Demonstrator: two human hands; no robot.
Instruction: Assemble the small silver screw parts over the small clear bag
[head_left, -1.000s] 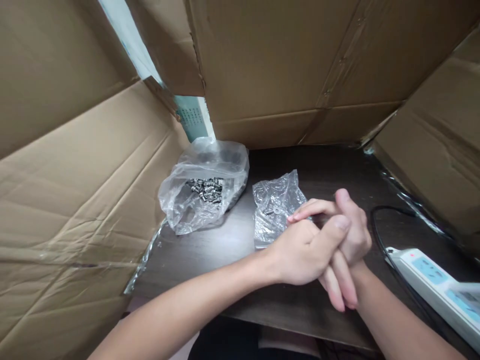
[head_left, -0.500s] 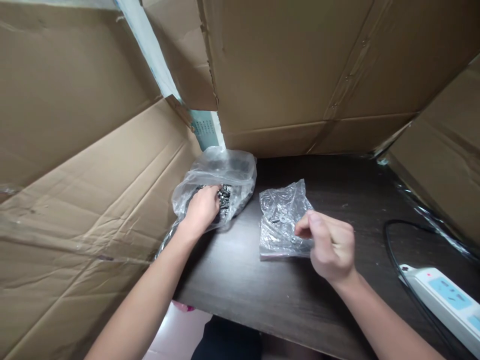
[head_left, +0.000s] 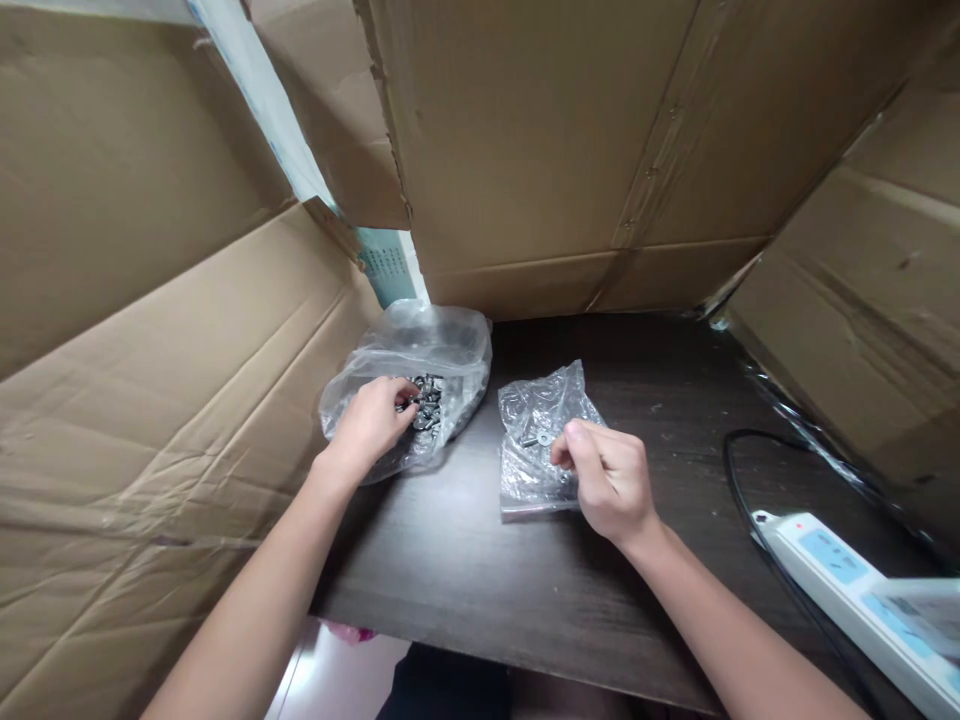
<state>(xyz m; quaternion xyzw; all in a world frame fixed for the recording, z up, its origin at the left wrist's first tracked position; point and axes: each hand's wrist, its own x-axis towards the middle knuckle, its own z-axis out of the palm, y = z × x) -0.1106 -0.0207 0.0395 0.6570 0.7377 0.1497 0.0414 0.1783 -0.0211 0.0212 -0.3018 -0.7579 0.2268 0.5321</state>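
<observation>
My left hand (head_left: 376, 420) is inside the mouth of a clear plastic bag (head_left: 450, 335), at a pile of small metal screws or similar fasteners (head_left: 429, 405). Its thumb and forefinger are curved with a small gap between the tips. My right hand (head_left: 611, 475) is closed, thumb against the curled fingers, over a flat, crinkled clear plastic bag (head_left: 525, 490). Whatever its fingertips pinch, if anything, is hidden. Just left of those fingertips, a small metal screw with a round washer-like piece (head_left: 541, 440) shows at the flat bag.
Cardboard walls (head_left: 525, 150) enclose the dark wooden table (head_left: 450, 570) at the back and both sides. A white power strip (head_left: 840, 570) with a black cable (head_left: 739, 470) lies at the right. The table's front edge is close to my body.
The view has turned slightly right, so things sit further left. My left hand has drawn back a little from the screws, and its fingertips now show. My right hand stays closed.
</observation>
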